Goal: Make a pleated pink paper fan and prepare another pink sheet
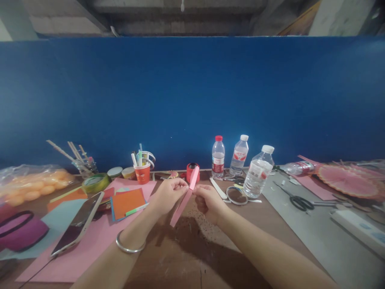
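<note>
Strip of pink paper (pixel 184 200), slanting between left hand (pixel 169 196) and right hand (pixel 210 202), pinched by both.

Over the worktop (pixel 168 265), you had the strip (pixel 181 208) between your left fingers (pixel 179 184) and right fingers (pixel 199 192). To your left, the phone (pixel 77 224) lay on the large sheet (pixel 105 233); right of it were the small sheets (pixel 128 202) with a marker (pixel 136 209) on top, and behind them the cup (pixel 142 175) with pens (pixel 138 158) in it. Right of your hands stood three bottles (pixel 240 157); farther right, scissors (pixel 300 202) lay on the mat (pixel 288 224), before the wall (pixel 192 100).
</note>
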{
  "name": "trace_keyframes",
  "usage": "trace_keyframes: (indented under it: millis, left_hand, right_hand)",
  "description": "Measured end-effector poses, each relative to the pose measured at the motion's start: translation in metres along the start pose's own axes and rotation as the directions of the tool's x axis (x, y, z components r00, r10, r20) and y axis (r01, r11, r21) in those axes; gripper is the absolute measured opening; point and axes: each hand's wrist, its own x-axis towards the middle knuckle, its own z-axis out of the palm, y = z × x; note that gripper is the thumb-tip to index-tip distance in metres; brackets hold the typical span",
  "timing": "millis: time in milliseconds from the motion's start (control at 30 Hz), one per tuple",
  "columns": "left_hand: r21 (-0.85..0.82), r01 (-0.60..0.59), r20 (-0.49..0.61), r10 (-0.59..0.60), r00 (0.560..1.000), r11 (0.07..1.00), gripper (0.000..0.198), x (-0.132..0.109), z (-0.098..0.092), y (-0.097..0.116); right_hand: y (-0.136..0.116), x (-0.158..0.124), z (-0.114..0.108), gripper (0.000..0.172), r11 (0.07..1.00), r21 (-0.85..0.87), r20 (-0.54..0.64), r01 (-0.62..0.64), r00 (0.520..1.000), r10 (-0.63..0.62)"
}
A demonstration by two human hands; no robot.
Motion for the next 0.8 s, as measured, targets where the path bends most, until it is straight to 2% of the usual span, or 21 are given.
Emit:
trace_keyframes:
  millis: [400, 567, 733, 800]
  left_hand:
    - [-0.016, 0.006, -0.030, -0.006, 1.000, 1.000, 0.018, -0.002, 0.006, 0.000]
    - [0.035, 0.017, -0.029, -0.016, 0.999, 0.999, 0.016, 0.003, 0.005, -0.010]
    - [0.105, 0.050, -0.176, -0.031, 0.984, 0.993, 0.016, 0.010, -0.009, -0.021]
    - [0.109, 0.047, -0.191, -0.026, 0.981, 0.993, 0.018, 0.010, -0.012, -0.019]
  right_hand:
    - [-0.001, -0.002, 0.002, 0.027, 1.000, 0.001, -0.010, 0.007, 1.000, -0.007]
    - [-0.003, -0.002, 0.004, 0.026, 1.000, -0.020, -0.045, 0.009, 0.999, -0.010]
    - [0.000, -0.001, 0.003, 0.029, 0.998, -0.058, -0.129, -0.014, 0.992, 0.006]
    - [0.001, 0.000, 0.002, 0.028, 0.997, -0.069, -0.141, -0.023, 0.990, 0.013]
